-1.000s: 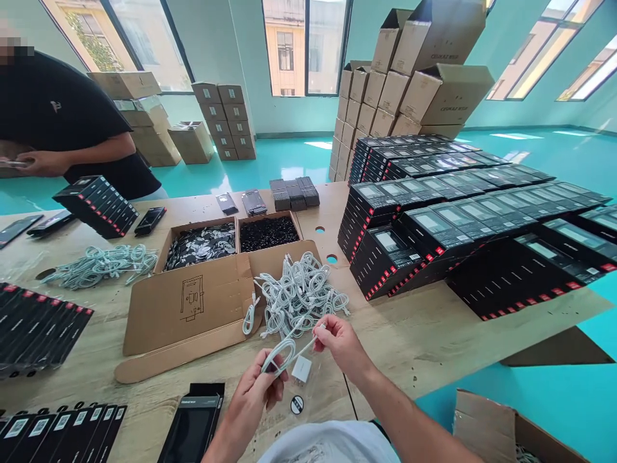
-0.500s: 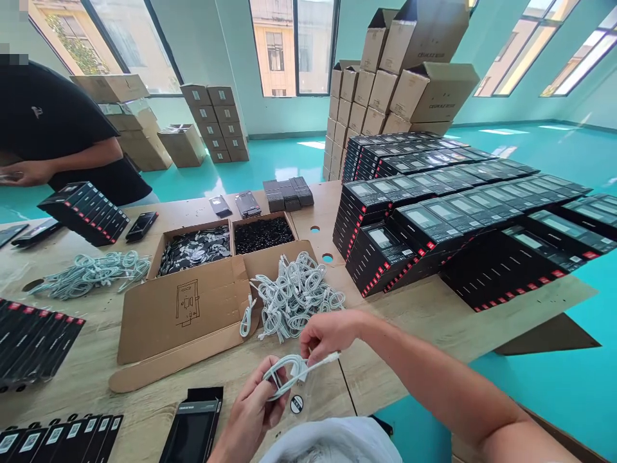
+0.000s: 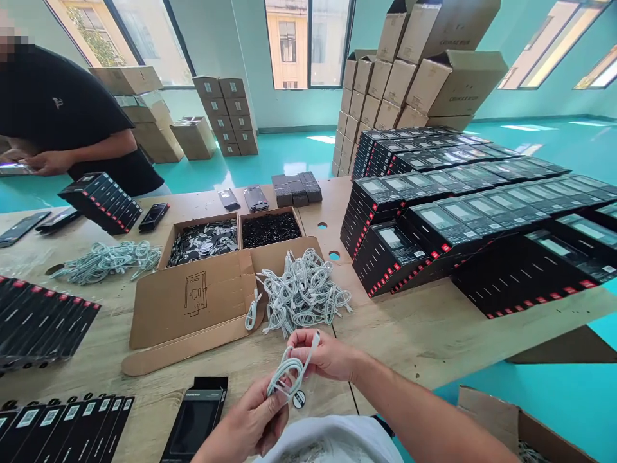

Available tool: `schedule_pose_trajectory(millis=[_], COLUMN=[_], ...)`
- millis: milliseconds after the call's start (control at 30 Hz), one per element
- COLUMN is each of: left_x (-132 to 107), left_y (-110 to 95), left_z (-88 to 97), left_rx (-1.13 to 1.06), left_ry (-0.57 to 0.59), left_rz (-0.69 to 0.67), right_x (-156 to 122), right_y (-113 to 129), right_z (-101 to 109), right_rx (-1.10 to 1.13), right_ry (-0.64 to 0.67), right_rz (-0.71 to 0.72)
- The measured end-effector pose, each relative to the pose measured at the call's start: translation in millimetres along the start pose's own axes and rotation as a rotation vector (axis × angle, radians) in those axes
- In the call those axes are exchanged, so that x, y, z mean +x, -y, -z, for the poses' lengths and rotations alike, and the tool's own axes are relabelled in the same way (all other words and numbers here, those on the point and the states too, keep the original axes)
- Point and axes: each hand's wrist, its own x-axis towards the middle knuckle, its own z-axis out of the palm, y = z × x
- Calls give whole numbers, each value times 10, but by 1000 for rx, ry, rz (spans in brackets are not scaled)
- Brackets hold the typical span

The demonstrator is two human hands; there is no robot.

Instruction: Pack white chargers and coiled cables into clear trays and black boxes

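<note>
A coiled white cable [image 3: 289, 373] is held between my two hands above the near edge of the table. My left hand [image 3: 263, 408] grips the lower part of the coil between thumb and fingers. At the coil's upper right, my right hand [image 3: 328, 355] pinches the cable, and one connector end sticks up past its fingers. Just beyond lies a tangled pile of white cables [image 3: 303, 289], partly on an unfolded cardboard box [image 3: 164, 315]. A round black-and-white sticker [image 3: 299, 399] is beside my left hand, and a white bag [image 3: 337, 431] sits directly below.
An open black box [image 3: 197, 415] lies at the near left. Trays of small black parts [image 3: 270, 230] stand behind the cardboard. Stacked black boxes [image 3: 434, 225] fill the right side. At the far left a person [image 3: 72, 122] in a black shirt handles something.
My right hand has shifted to the coil's upper side, and the connector end now points up instead of to the right. The coil is more bunched. The camera view has turned slightly left.
</note>
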Motion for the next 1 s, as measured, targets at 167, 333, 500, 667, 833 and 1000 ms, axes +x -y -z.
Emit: schedule_pose_trajectory(millis=[167, 333, 500, 667, 833, 1000], left_x=[65, 116, 110, 118, 81, 72], left_y=[52, 113, 98, 75, 4, 2], left_z=[-43, -53, -73, -109, -153, -148], left_rx=[-99, -177, -142, -100, -36, -88], left_ry=[-23, -143, -224, -283, -321, -329], left_rz=[9, -12, -49, -82, -156, -225], right_x=[-37, -84, -140, -201, -133, -126], right_y=[-52, 9, 103, 113, 6, 5], right_z=[15, -18, -142, -213, -231, -279], right_rx=[-67, -231, -378, -537, -643, -580], right_ry=[-20, -51, -81, -89, -348, -336], right_rz=[50, 124, 171, 176, 226, 274])
